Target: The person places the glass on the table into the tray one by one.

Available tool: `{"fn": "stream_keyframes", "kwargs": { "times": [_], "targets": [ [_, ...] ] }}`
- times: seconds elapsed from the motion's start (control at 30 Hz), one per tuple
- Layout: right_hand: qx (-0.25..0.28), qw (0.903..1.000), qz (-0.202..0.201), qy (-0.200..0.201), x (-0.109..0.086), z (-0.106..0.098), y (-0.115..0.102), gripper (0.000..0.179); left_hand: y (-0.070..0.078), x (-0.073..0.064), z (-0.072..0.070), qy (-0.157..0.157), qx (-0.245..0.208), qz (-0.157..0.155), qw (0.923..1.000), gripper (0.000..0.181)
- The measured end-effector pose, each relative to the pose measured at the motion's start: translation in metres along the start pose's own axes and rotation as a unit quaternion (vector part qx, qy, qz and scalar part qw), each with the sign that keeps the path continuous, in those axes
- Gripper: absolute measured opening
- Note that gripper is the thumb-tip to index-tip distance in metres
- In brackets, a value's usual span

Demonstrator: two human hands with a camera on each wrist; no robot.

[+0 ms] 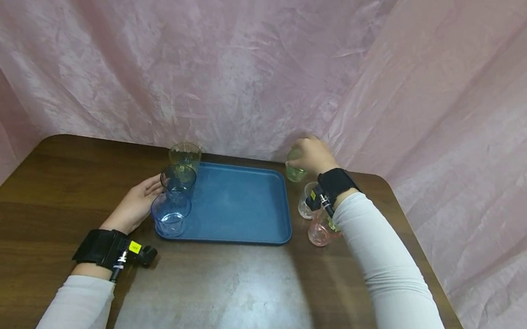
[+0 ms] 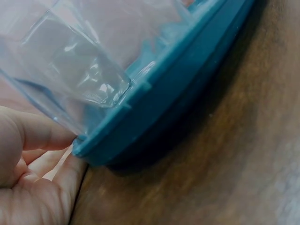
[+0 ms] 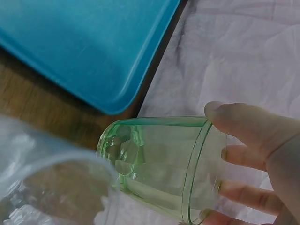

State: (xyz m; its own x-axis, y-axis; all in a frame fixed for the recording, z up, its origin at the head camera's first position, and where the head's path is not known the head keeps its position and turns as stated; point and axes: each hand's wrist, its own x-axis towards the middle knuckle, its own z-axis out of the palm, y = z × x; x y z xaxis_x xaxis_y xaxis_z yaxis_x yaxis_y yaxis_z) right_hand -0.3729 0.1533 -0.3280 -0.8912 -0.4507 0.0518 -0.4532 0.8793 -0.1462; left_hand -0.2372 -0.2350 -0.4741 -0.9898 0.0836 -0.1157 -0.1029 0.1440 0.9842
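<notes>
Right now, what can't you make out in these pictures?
Green glass: head view, partly behind right hand.
Pink glass: head view, partly behind right sleeve.
Clear glass: right wrist view, cut off by left and bottom edges.
Left hand: left wrist view, cut off by left and bottom edges.

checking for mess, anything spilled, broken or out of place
Nothing stands out: I see no spill on the blue tray, and the green glass in the right hand shows no visible crack.
</notes>
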Motion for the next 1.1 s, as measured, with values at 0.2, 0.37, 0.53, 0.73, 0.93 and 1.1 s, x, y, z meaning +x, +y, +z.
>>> {"fn": "stream_keyframes", "kwargs": {
  "times": [0.2, 0.37, 0.53, 0.73, 0.93, 1.1],
  "targets": [
    [0.006, 0.9999, -0.012, 0.004, 0.008, -0.001, -0.015, 0.052, 0.000, -0.001, -0.001, 0.003, 0.005, -0.003, 1.0000, 0.063],
    [0.011, 0.9998, -0.017, -0.003, 0.017, -0.002, -0.030, 0.055, 0.000, -0.001, -0.001, 0.005, 0.003, -0.003, 1.0000, 0.060],
    [0.010, 0.9994, -0.030, -0.013, 0.025, 0.000, -0.048, 0.055, -0.001, -0.003, -0.002, 0.002, 0.002, 0.000, 1.0000, 0.059],
    [0.004, 0.9985, -0.052, -0.017, 0.032, 0.005, -0.072, 0.053, -0.003, -0.002, -0.001, 0.011, 0.004, -0.007, 0.9999, 0.060],
    [-0.001, 0.9973, -0.069, -0.023, 0.036, 0.009, -0.095, 0.056, -0.003, -0.001, 0.000, 0.009, 0.009, -0.002, 0.9999, 0.062],
    [0.008, 0.9964, -0.082, -0.022, 0.040, 0.011, -0.109, 0.057, 0.000, -0.001, -0.002, -0.001, 0.008, 0.007, 0.9999, 0.065]
  ]
}}
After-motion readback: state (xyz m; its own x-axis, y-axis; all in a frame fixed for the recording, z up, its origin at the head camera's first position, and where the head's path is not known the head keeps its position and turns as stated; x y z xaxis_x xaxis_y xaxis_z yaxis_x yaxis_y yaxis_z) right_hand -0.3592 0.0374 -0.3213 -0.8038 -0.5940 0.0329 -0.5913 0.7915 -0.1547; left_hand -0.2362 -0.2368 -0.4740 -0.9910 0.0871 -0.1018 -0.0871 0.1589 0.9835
